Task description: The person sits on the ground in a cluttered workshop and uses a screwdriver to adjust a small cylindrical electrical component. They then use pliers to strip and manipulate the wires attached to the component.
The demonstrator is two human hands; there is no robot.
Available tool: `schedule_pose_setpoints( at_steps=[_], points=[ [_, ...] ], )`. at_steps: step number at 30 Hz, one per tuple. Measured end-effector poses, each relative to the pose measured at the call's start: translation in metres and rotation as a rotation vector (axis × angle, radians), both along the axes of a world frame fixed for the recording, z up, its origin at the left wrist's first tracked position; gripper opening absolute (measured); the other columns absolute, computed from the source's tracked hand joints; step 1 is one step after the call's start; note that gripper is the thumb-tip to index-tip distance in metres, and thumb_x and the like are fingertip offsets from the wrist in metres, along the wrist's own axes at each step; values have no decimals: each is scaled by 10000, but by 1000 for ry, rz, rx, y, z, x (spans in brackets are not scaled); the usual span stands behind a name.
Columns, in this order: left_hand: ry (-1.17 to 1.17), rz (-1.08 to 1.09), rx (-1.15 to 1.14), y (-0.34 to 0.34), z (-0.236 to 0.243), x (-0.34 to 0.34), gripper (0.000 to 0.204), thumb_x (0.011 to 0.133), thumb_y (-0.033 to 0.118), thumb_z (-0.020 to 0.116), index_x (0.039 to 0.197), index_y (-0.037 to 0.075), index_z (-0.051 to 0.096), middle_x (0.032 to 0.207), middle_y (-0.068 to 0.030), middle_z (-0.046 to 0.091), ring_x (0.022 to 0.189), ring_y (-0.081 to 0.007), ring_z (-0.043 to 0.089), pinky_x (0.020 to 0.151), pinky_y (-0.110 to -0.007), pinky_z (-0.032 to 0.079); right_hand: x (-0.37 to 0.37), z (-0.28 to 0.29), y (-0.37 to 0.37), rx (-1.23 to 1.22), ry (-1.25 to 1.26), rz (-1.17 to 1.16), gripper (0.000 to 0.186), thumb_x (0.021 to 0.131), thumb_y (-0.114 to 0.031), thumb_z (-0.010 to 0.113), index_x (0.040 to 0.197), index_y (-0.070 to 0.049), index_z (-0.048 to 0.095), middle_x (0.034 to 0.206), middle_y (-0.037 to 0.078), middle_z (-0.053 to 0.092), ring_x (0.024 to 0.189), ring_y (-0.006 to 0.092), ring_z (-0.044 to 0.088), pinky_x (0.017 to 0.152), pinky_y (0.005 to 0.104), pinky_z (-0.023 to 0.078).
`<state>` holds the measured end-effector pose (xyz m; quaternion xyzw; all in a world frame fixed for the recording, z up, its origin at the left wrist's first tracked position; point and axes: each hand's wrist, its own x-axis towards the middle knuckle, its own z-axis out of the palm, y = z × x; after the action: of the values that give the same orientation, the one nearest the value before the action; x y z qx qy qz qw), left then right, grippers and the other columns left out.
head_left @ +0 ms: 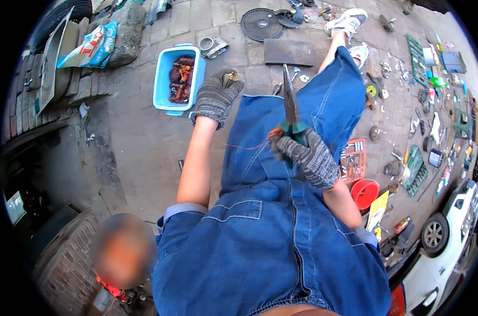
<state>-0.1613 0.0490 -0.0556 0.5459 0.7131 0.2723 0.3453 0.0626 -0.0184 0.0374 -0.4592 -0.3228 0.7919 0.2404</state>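
My left hand, in a grey knit glove, has its fingers closed round a small metallic piece, too small to make out. It is beside a light-blue plastic tub that holds reddish-brown copper-coloured parts. My right hand, also gloved, grips long-jawed pliers with green handles, their tips upward, over my denim-clad lap. A small copper-coloured bundle with a thin red wire trailing leftward is in or against that hand; its exact hold is unclear.
A dark plate lies beyond the pliers. Open toolboxes, a red tool case, a red bucket and scattered parts lie at right, near a white car. A person is at lower left. A bag rests on stonework.
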Motion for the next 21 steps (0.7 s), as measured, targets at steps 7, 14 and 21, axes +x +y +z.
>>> schedule_pose_setpoints(
  at_steps=[7,14,21],
  points=[
    [-54,22,63,-19,45,-7,389,747,338,662,959,16,613,813,-154,632,742,-277,606,686,-350,465,-41,-4,23,634,-916,351,330,802,-236,597,1032,-17,507,907,217,584,841,385,573,728,434,459],
    [56,82,51,-26,42,-26,332,763,322,657,854,6,613,709,-139,608,645,-230,575,623,-340,452,-51,-12,22,761,-867,266,301,810,-268,565,957,-10,512,893,231,585,831,394,571,724,466,447],
    [-189,173,57,-24,56,-19,196,778,196,678,868,28,630,634,19,561,531,-54,456,483,-224,377,-54,-25,26,690,-905,318,269,802,-244,577,949,-28,512,904,230,575,838,395,564,714,458,450]
  ],
)
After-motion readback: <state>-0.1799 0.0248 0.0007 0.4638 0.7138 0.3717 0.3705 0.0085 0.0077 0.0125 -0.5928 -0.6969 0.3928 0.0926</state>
